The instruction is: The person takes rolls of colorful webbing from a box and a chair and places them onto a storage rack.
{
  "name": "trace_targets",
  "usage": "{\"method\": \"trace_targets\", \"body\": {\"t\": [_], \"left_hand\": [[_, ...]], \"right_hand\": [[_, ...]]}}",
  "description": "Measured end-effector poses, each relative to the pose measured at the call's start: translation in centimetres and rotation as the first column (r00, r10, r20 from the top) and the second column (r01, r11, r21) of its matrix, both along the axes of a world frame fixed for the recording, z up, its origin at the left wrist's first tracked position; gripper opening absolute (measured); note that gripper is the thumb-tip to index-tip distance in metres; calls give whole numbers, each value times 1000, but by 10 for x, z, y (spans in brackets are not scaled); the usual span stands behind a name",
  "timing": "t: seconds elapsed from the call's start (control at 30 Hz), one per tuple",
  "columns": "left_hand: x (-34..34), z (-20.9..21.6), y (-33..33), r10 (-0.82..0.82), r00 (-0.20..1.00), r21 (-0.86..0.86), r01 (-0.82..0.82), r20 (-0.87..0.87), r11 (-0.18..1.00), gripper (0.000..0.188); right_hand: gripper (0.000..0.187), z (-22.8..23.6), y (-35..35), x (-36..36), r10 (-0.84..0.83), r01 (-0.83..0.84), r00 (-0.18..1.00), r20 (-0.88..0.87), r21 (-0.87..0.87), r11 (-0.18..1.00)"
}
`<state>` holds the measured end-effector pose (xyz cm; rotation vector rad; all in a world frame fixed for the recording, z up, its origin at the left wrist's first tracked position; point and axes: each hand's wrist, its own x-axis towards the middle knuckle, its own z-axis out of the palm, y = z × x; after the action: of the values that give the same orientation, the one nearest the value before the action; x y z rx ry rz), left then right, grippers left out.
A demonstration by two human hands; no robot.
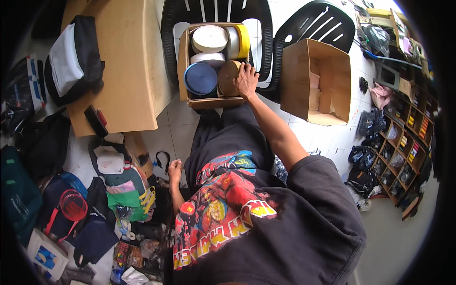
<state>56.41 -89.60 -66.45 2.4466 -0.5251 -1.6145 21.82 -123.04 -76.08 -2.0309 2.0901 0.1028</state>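
An open cardboard box (184, 71) rests on a black chair in front of me, packed with wide rolls of strap or tape. Among them are a white roll (210, 39), a blue roll (200, 79), a yellow-edged roll (243, 40) and a brown roll (228, 78). My right hand (246, 80) reaches into the box's near right part, its fingers curled over the right side of the brown roll. Some fingertips are hidden there. Low at my left side, my left hand (175, 172) hangs with its fingers curled in and nothing visible in them.
To the right, a second cardboard box (290, 78) lies on another black chair (311, 21). A wooden table (126, 61) stands at the left, bearing a black and white bag (71, 59). Bags and backpacks (126, 175) crowd the floor at left. A compartment shelf (408, 142) is at far right.
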Motion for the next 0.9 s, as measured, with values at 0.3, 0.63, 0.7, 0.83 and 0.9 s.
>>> {"method": "trace_targets", "body": {"t": [0.3, 0.63, 0.7, 0.83, 0.9], "left_hand": [[-51, 19, 10, 32, 997, -34, -29, 69, 999, 28], [-96, 32, 8, 212, 976, -93, -208, 43, 974, 27], [-108, 26, 17, 182, 981, -151, -171, 65, 974, 27], [-126, 30, 38, 141, 981, -168, -118, 132, 979, 27], [-133, 27, 62, 181, 976, -122, -166, 123, 979, 27]], "right_hand": [[78, 29, 4, 57, -33, -24, 977, 210, 263, 965], [59, 6, -14, 53, -298, 104, 902, 313, 513, 852], [54, 8, -12, 47, -101, 21, 921, 377, 211, 977], [50, 2, -33, 25, -80, 144, 910, 406, -130, 981], [58, -9, -63, 14, -256, 314, 906, 338, -129, 941]]}}
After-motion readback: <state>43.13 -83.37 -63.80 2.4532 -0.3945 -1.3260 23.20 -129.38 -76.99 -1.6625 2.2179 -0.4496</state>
